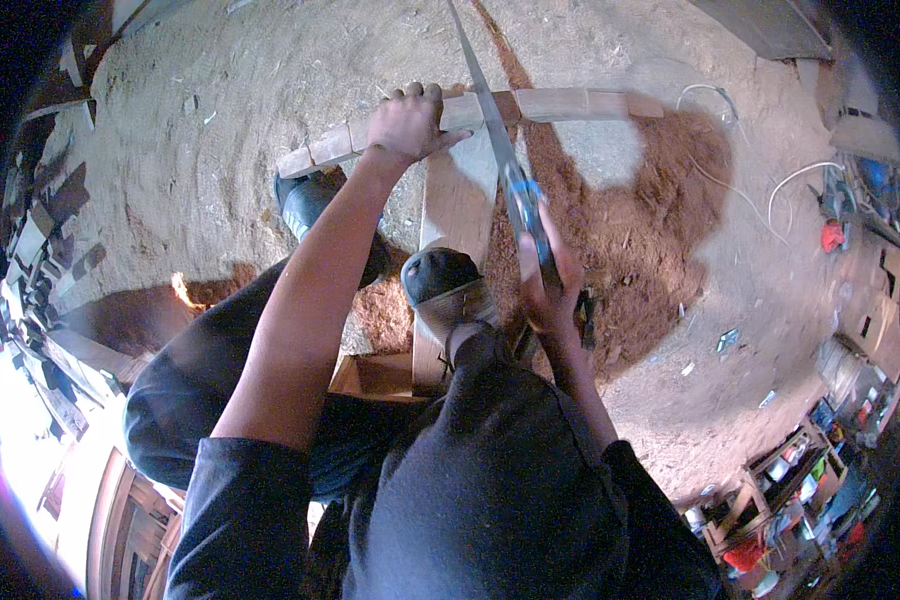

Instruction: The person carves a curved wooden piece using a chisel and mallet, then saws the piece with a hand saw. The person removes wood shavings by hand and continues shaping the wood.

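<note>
My left hand (406, 124) grips a long narrow wooden board (568, 104), fingers curled over its far edge and thumb stretched to the right. The board lies crosswise ahead of me and has dark lines across it. My right hand (552, 272) is closed around the dark and blue handle of a handsaw (491, 118). The saw's long blade points away from me and crosses the board just right of my left hand; whether its teeth are in the wood I cannot tell. Beneath the board a wider plank (457, 205) runs toward me, with my shod foot (442, 280) on it.
Reddish sawdust (660, 220) is heaped on the ground to the right. A pale cable (782, 190) loops beyond it. Wood offcuts (35, 235) are piled at the far left. A crate of mixed items (785, 470) stands at the lower right.
</note>
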Motion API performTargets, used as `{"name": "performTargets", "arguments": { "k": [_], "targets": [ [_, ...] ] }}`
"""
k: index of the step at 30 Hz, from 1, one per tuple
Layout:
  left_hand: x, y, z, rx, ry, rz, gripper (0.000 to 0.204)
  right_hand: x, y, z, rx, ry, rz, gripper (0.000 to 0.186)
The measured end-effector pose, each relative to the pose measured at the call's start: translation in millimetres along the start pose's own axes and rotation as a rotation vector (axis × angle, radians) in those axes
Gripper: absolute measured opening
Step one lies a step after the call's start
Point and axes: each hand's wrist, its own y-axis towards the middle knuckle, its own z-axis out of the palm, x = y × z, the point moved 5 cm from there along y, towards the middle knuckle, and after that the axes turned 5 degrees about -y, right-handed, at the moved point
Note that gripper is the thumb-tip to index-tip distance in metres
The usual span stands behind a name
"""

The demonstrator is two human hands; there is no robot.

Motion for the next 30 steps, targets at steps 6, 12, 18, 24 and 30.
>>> {"name": "performTargets", "arguments": {
  "k": [6,12,18,24,30],
  "targets": [
    [-4.2,-2.2,-2.1,-0.008,-0.002,-0.005,0.076,12.2,-53.1,-24.7,-0.006,0.126,0.210,0.045],
    [0.2,1.3,4.5,-0.001,-0.009,0.014,0.077,20.5,32.0,-7.0,0.005,0.065,-0.025,0.045],
    [-4.4,-0.1,0.3,-0.003,-0.024,0.011,0.076,-4.2,-54.3,-39.3,0.026,-0.097,0.066,0.047],
    [3.9,2.4,8.4,-0.075,-0.003,0.037,0.076,22.6,19.5,-15.5,0.066,0.004,0.029,0.045],
    [-0.6,0.8,1.4,-0.042,-0.007,0.023,0.072,0.3,2.8,-17.7,0.064,-0.078,-0.046,0.044]
  ]
}}
